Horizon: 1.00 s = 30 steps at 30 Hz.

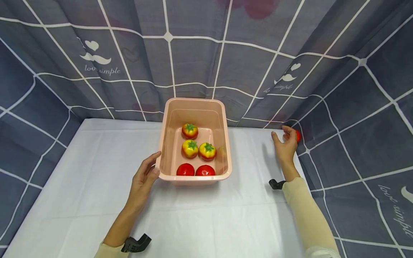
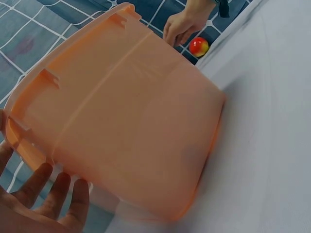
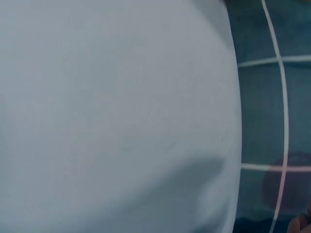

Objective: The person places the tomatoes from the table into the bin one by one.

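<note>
A pale pink plastic bin (image 1: pixel 195 178) stands at mid-table. Inside lie several round fruits: red-and-yellow ones with green leafy tops (image 1: pixel 189 148) and shiny red ones (image 1: pixel 205 170). My left hand (image 1: pixel 142 182) holds the bin's left rim near its front corner; in the left wrist view the fingers (image 2: pixel 57 196) lie along the outer wall. At the far right corner of the table, my right hand (image 1: pixel 285 145) is beside a round red fruit (image 1: pixel 298 135) with its thumb and fingers apart. This fruit (image 2: pixel 198 46) shows some yellow in the left wrist view.
A white cloth covers the table (image 1: pixel 96 172). Grey curtains (image 1: pixel 200 68) with white grid lines hang along its back and sides. The bin's far side stands close to the back curtain, and the right-hand fruit is close to the right curtain (image 1: pixel 361 150).
</note>
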Each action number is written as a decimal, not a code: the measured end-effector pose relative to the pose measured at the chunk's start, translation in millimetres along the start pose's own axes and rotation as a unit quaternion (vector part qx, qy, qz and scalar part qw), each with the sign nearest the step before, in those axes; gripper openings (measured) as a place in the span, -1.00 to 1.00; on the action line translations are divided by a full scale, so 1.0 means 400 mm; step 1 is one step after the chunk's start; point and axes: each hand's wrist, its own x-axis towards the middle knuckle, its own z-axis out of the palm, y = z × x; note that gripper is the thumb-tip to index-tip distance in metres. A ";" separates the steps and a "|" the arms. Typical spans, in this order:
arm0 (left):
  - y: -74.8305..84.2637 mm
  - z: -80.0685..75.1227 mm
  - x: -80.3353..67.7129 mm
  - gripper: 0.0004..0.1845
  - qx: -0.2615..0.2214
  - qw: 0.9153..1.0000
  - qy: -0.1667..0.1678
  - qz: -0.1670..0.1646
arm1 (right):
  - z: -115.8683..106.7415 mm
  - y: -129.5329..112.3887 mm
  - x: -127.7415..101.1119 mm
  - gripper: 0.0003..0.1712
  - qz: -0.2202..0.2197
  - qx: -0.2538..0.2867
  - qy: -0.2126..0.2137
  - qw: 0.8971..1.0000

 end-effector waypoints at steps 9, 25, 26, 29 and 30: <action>-0.001 -0.003 -0.003 -0.46 0.003 1.000 -0.003 0.002 | -0.033 0.060 0.051 -0.34 0.058 -0.092 0.089 0.990; 0.001 -0.001 0.003 -0.46 -0.004 1.000 -0.006 0.009 | -0.046 0.144 0.108 -0.12 0.136 -0.171 0.056 0.974; 0.002 -0.001 0.002 -0.46 -0.004 1.000 -0.005 0.009 | -0.043 0.147 0.111 -0.13 0.138 -0.171 0.057 0.974; 0.003 -0.002 0.000 -0.46 0.000 1.000 -0.004 0.006 | -0.037 0.150 0.115 -0.14 0.151 -0.169 0.059 0.972; 0.003 -0.003 -0.001 -0.46 0.001 1.000 -0.003 0.005 | -0.036 0.150 0.116 -0.14 0.157 -0.168 0.057 0.972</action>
